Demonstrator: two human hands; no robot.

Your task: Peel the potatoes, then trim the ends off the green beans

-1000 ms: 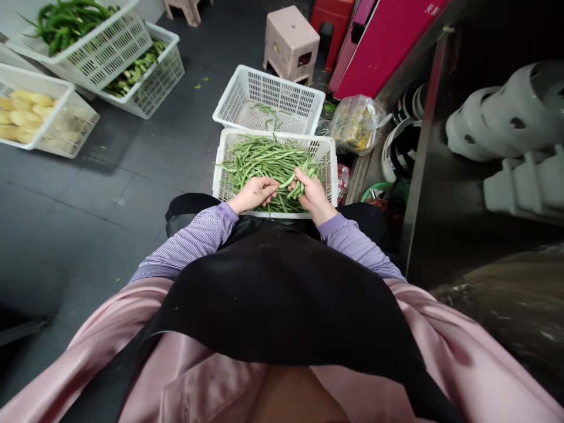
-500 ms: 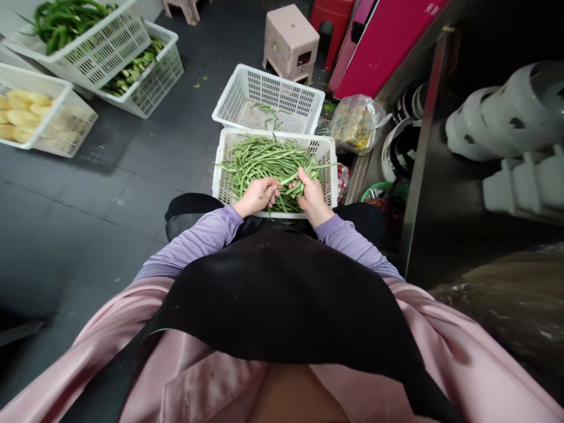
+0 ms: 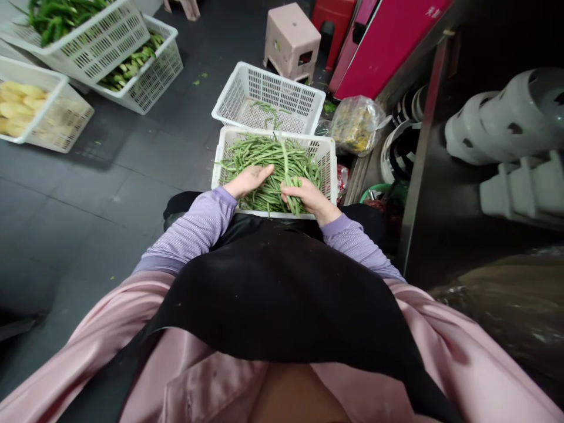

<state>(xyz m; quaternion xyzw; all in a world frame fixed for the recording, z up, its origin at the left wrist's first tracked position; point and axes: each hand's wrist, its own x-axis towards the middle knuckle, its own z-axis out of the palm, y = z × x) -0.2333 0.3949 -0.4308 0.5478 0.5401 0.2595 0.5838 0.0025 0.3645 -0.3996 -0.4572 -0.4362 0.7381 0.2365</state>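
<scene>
Long green beans (image 3: pixel 259 154) fill a white plastic basket (image 3: pixel 333 170) at my lap. My right hand (image 3: pixel 304 194) is wrapped round a small bunch of beans over the right half of the basket, and the bunch points up and away from me. Over the left half, my left hand (image 3: pixel 251 179) rests on or just above the pile, thumb apart from the fingers, with nothing seen in it. Its fingertips are partly hidden among the beans. Behind the near basket stands a second white basket (image 3: pixel 321 111) with a few bean pieces on its bottom.
At the upper left are white baskets of green peppers (image 3: pixel 57 26), cut green vegetables (image 3: pixel 127 70) and peeled yellow potatoes (image 3: pixel 20 106). A beige stool (image 3: pixel 288 35) stands beyond the baskets. To the right are a plastic bag (image 3: pixel 356 124) and a metal-edged shelf (image 3: pixel 418 170).
My left hand has moved left, away from my right hand, and its fingers have opened. My right hand has moved slightly down and toward me with the bunch, now turned more upright.
</scene>
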